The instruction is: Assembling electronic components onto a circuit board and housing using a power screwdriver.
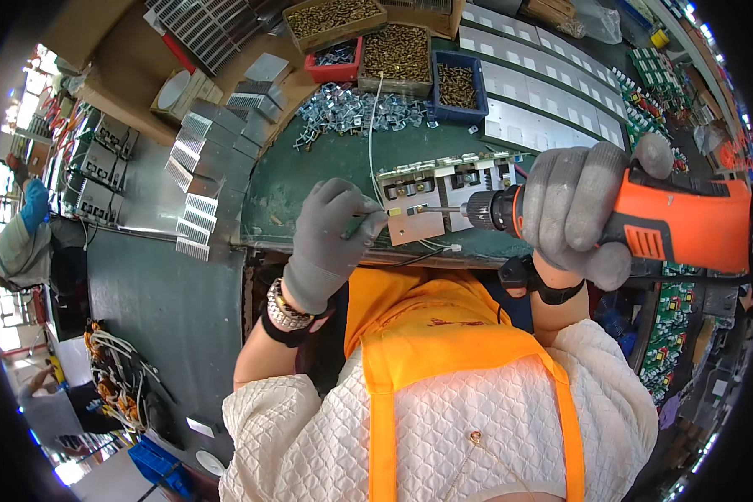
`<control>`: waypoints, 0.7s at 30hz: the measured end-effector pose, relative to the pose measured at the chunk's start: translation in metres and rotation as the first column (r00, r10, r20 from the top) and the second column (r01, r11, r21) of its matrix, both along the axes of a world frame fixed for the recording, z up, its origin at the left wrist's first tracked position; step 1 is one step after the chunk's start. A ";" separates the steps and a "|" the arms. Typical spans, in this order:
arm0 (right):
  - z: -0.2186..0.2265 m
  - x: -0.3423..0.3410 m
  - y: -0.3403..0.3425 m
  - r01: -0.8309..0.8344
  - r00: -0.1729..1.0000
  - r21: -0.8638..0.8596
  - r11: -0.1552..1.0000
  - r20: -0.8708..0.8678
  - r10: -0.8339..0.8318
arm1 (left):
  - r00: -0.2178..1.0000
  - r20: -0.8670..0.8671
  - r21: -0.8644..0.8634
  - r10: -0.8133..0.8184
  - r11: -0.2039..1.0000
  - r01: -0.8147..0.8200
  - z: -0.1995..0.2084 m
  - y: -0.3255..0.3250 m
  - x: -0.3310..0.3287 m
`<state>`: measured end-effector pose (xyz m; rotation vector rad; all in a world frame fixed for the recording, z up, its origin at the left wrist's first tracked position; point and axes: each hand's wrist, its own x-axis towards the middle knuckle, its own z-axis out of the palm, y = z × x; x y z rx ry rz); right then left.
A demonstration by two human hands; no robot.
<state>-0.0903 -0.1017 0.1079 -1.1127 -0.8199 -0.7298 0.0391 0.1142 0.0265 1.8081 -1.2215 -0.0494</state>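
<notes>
Gloved in grey, my right hand (579, 205) wraps round an orange and black electric screwdriver (686, 219). Its long bit points left, with the tip over a metal heatsink plate (416, 227) that carries a circuit board (443, 171) along its far side. My left hand (333, 238), also gloved, is at the plate's left edge with thumb and fingertips pinched together. Whatever lies between those fingertips is hidden or too small to name. A thin white cable (371, 125) runs down to the plate beside my left hand.
Beyond the plate lies a pile of metal clips (356, 113). Behind it stand a red bin (335, 70), a box of brass screws (396, 58) and a blue bin (458, 84). Finned heatsinks (197, 167) sit left, flat metal plates (527, 84) far right. Another person's blue-gloved hand (34, 205) shows far left.
</notes>
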 end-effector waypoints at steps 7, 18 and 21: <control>-0.003 0.004 0.004 -0.043 0.999 -0.103 0.994 -0.012 0.042 | 0.991 -0.109 -0.086 0.073 0.993 -0.083 -0.025 0.000 -0.010; 0.036 0.015 0.033 -0.059 0.995 -0.460 0.886 -0.099 0.015 | 0.990 -0.136 -0.175 0.046 0.982 -0.069 -0.040 -0.002 -0.009; 0.033 0.011 0.036 -0.091 0.993 -0.449 0.889 -0.107 0.048 | 0.979 -0.195 -0.197 0.053 0.976 -0.092 -0.043 -0.002 -0.011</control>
